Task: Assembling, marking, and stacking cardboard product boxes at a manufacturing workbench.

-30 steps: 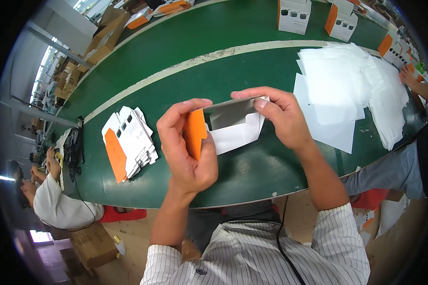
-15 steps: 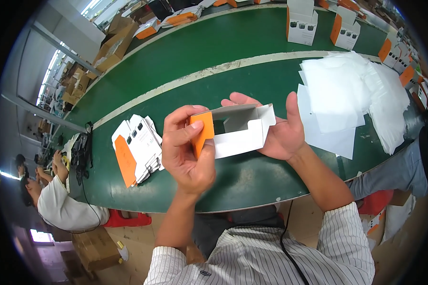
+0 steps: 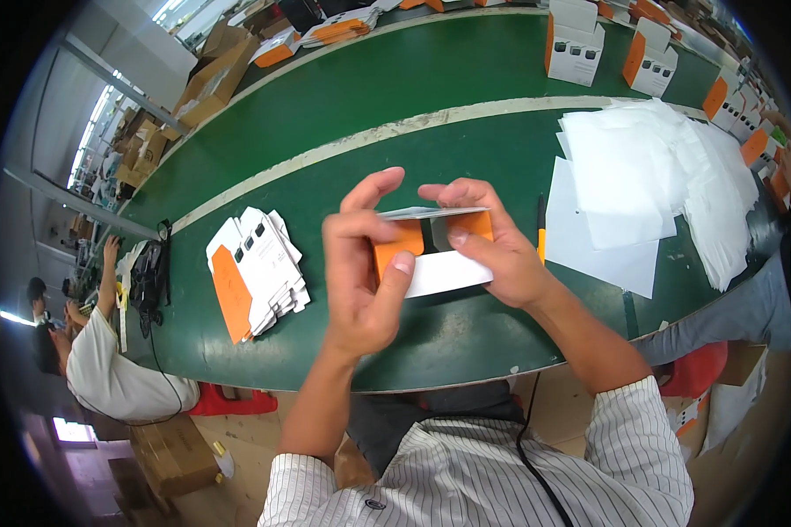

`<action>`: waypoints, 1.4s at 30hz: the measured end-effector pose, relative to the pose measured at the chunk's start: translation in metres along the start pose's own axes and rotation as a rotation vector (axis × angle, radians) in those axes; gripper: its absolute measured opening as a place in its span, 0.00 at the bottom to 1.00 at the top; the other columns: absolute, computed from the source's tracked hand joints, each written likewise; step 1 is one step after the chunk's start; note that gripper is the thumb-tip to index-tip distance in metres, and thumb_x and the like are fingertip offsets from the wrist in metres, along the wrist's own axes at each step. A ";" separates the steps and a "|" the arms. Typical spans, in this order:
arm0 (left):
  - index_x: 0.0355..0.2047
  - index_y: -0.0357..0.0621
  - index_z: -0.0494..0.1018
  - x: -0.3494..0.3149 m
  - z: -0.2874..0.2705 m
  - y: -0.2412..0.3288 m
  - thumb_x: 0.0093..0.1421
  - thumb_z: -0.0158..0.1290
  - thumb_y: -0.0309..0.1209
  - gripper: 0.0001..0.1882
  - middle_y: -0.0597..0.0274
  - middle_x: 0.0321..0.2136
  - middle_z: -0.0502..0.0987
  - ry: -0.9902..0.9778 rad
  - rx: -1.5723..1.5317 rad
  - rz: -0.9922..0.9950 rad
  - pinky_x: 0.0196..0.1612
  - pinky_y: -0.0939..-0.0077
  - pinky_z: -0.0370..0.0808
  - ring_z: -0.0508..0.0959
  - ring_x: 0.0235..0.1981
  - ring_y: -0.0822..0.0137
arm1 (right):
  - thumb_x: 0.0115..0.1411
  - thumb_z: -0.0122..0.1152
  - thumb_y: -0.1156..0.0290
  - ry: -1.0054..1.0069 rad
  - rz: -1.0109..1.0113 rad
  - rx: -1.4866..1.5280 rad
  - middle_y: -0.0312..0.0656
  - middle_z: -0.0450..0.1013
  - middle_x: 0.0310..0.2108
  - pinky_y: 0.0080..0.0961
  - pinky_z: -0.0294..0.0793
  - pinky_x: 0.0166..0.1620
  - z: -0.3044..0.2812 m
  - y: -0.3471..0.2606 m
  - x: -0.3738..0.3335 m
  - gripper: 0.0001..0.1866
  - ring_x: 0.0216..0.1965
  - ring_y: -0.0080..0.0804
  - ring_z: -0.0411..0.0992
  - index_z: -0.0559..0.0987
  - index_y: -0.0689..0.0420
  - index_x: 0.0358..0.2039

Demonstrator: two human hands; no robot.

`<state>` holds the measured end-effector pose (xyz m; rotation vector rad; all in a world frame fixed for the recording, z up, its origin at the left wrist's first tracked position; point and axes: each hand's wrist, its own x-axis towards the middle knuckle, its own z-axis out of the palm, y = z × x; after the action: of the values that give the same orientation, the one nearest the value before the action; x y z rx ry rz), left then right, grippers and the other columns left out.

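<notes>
Between my two hands is a small white and orange cardboard box, held above the green table. Its orange end flaps fold inward, and a dark gap shows between them. My left hand grips the left end, thumb on the front edge by the orange flap. My right hand holds the other end, its thumb pressing the right orange flap. To the left of my hands lies a stack of flattened white and orange cartons. Some of my fingers are hidden behind the box.
On the right lies a pile of white sheets, with a yellow and black tool beside it. Folded boxes stand on the green conveyor. A black cable bundle sits at the left edge, near a seated person.
My right hand has closed from an open palm onto the box's right end. The right flap is now folded inward. The yellow and black tool shows beside the sheets.
</notes>
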<state>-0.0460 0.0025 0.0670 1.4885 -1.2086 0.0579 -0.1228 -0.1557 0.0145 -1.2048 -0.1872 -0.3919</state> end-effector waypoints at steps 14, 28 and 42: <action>0.34 0.38 0.80 0.009 -0.026 0.000 0.52 0.41 0.16 0.17 0.50 0.54 0.65 -0.239 -0.287 -0.187 0.51 0.74 0.67 0.70 0.52 0.64 | 0.52 0.56 0.72 -0.270 0.115 0.047 0.44 0.52 0.62 0.31 0.54 0.63 -0.008 -0.024 0.003 0.34 0.64 0.34 0.53 0.61 0.57 0.61; 0.58 0.37 0.62 0.016 -0.005 0.002 0.53 0.52 0.22 0.30 0.52 0.52 0.68 -0.246 -0.084 -0.397 0.57 0.68 0.65 0.70 0.53 0.63 | 0.60 0.55 0.77 -0.065 -0.014 -0.194 0.44 0.58 0.59 0.26 0.62 0.58 -0.006 -0.011 0.002 0.24 0.59 0.28 0.60 0.63 0.60 0.56; 0.54 0.43 0.60 0.000 -0.026 -0.009 0.38 0.69 0.32 0.43 0.48 0.49 0.62 -0.419 0.279 0.179 0.48 0.63 0.72 0.68 0.53 0.51 | 0.67 0.45 0.68 -0.262 0.143 -0.403 0.43 0.63 0.58 0.25 0.63 0.58 -0.017 -0.031 0.003 0.24 0.56 0.27 0.63 0.59 0.61 0.62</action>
<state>-0.0256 0.0206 0.0696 1.6807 -1.7276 0.0365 -0.1330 -0.1812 0.0365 -1.6569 -0.2538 -0.1460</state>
